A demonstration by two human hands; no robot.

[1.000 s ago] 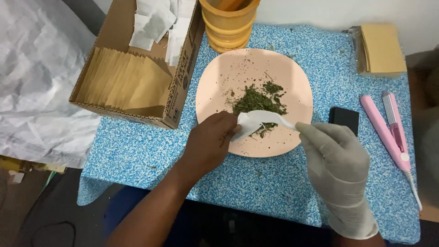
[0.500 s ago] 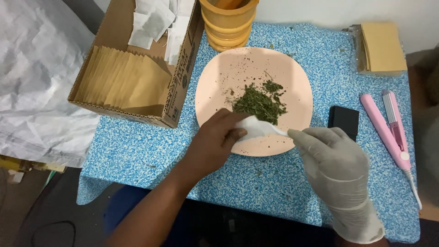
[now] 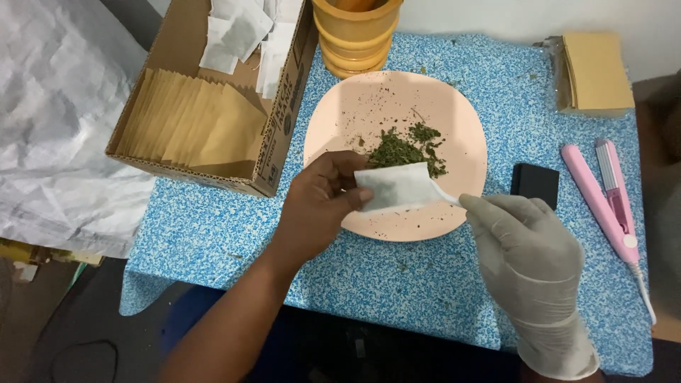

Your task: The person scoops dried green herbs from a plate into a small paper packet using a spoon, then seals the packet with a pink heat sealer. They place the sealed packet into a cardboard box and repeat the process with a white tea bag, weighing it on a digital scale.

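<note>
On a blue-speckled tabletop (image 3: 213,234), my bare left hand (image 3: 319,206) pinches a white pouch (image 3: 397,188) lengthwise over the pink plate (image 3: 355,113), my gloved right hand (image 3: 528,245) gripping a spoon handle (image 3: 445,196) at its right end.

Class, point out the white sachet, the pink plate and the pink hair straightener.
white sachet (image 3: 394,188), head view, middle of its face.
pink plate (image 3: 369,96), head view, bare upper part.
pink hair straightener (image 3: 599,202), head view, middle of its arm.

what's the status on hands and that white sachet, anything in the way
Left hand pinching white sachet over pink plate. Gloved right hand holds white spoon at sachet's mouth. Dried herb pile just behind; nothing blocking.
</note>
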